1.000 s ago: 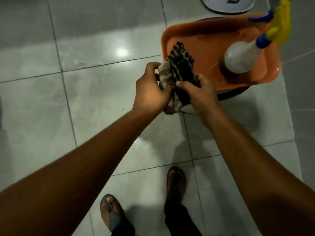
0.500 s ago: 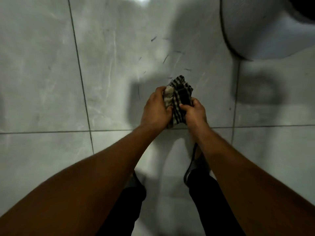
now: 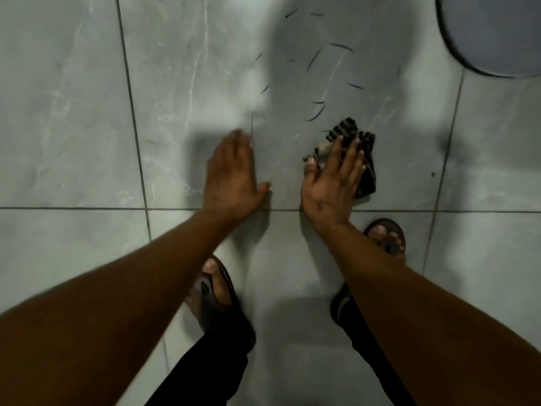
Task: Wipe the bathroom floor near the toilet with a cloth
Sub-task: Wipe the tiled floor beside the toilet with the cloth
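Observation:
A dark checked cloth (image 3: 349, 129) lies bunched on the grey tiled floor (image 3: 87, 112). My right hand (image 3: 333, 177) presses flat on top of it with fingers spread, so only the cloth's far end and right edge show. To the left, my left hand (image 3: 231, 174) rests palm down on the bare tile, fingers together and slightly blurred, holding nothing. The rounded white toilet base (image 3: 497, 33) sits at the top right, beyond the cloth.
Several thin dark streaks (image 3: 316, 112) are scattered on the tile just beyond the cloth. My sandalled feet (image 3: 215, 285) (image 3: 386, 235) stand close behind my hands. Grout lines cross the floor under my wrists.
Both hands held the cloth in the air before. Now the cloth is down on the tile under my right hand, and my left hand has let go and moved left onto the floor.

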